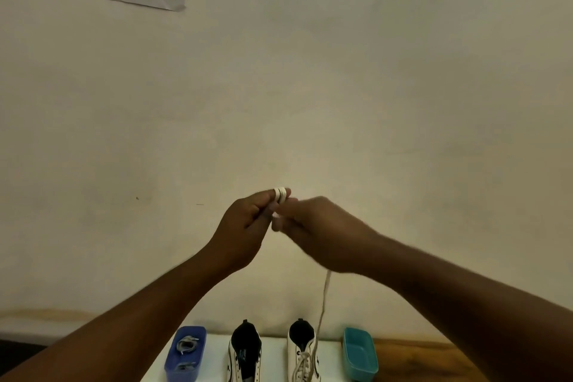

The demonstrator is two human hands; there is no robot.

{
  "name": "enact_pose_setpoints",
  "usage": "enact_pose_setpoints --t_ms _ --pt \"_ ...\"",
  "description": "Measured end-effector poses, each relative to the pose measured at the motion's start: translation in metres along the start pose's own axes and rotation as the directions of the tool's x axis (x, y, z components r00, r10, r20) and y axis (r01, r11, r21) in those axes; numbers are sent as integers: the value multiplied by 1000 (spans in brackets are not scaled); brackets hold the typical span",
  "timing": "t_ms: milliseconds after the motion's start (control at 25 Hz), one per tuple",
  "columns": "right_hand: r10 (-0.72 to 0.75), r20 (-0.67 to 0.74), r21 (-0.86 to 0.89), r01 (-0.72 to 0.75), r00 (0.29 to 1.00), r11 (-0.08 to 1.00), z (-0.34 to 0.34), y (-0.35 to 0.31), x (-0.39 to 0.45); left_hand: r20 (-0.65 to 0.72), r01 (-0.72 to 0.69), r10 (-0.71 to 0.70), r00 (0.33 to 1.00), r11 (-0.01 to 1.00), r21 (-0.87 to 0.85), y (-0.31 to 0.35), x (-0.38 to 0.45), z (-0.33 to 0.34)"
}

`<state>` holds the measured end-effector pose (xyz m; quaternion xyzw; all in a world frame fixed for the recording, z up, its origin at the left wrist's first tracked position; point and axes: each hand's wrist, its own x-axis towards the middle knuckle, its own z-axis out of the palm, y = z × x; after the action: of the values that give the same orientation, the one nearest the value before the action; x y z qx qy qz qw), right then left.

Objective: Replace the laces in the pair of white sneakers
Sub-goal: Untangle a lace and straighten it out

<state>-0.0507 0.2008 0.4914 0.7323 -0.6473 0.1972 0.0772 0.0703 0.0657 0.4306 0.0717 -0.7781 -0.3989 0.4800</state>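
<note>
White lace (pixel 281 194) is wound in a couple of turns round the left hand's (pixel 245 226) raised fingers (pixel 269 195), up at chest height in front of the wall, well above the tabletop (pixel 276 360). Left fingers are curled together, acting as a spool; right hand (pixel 316 226) sits just beside, its fingers closed in a pinch on the lace at the coil, probably feeding the next wrap. Right hand is motion-blurred, so exact grip unclear. Loose tail (pixel 324 304) drops from under the right wrist down to the right sneaker (pixel 302 353), which is partly laced; whether the tail is threaded through an eyelet or just hangs in front of it, can't tell. Holding high makes sense: keeps the tail off the shoes and lets it run straight while coiling. Left sneaker (pixel 246 353) has its tongue exposed and no lace visible. Blue tub (pixel 186 353), left of the shoes, holds grey laces; teal tub (pixel 359 353), right of the shoes, shows nothing inside from here. Tubs flanking the pair reads like one for old, one for new; which is which I can't say. My read: coiling a lace pulled from a shoe so it goes into a tub tidy.
</note>
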Motion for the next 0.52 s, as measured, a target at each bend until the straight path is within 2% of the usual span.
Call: enact_pose_setpoints --t_ms 80,240,360,440,480,520 --pt "25 -59 -29 -27 998 999 -27 3 14 46 -33 30 998 997 65 -3 -6 4" --pt "91 -82 89 -84 992 992 -41 31 38 123 88 -78 989 993 -79 13 -7 10" --pt "211 -150 231 -173 966 957 -22 47 39 100 166 -140 985 926 -340 26 -3 10" --pt "204 -89 185 -185 975 965 1 44 25 30 162 -172 985 842 -515 33 4 7" --pt "159 -9 129 -157 987 979 14 37 14 -10 135 -162 987 856 -499 34 7 5" --pt "93 73 63 -98 993 993 24 26 3 -49 97 -127 991 912 -399 33 8 3"
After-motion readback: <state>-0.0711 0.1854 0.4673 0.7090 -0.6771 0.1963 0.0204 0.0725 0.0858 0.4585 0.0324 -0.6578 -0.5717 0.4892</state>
